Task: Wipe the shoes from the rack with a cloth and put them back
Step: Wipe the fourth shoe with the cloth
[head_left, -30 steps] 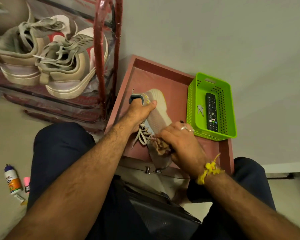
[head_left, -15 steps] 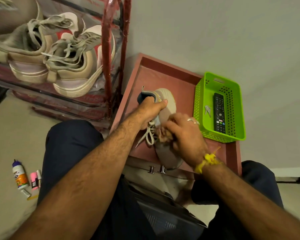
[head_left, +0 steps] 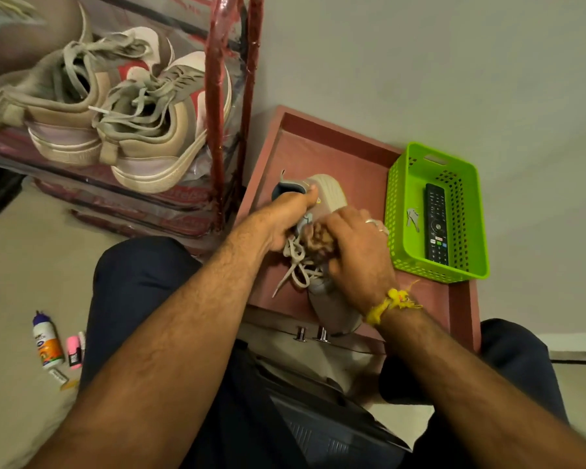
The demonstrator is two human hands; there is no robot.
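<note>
A grey sneaker [head_left: 330, 301] lies on its side on the reddish-brown tray-like table [head_left: 335, 147], sole toward the green basket. My left hand [head_left: 286, 214] grips it at the heel collar, thumb on the heel. My right hand [head_left: 356, 252] holds a crumpled brown cloth [head_left: 320, 238] pressed against the shoe's side near the loose laces. A pair of beige sneakers [head_left: 142, 130] sits on a shelf of the red shoe rack [head_left: 217, 106] at upper left.
A green plastic basket [head_left: 400, 198] with a black remote [head_left: 437, 225] and keys stands on the table's right side. A small bottle [head_left: 46, 340] and pink items lie on the floor at left. My dark-trousered knees flank the table.
My right hand has slid the cloth up the shoe from the toe area toward the laces and heel. The left hand keeps its grip on the heel.
</note>
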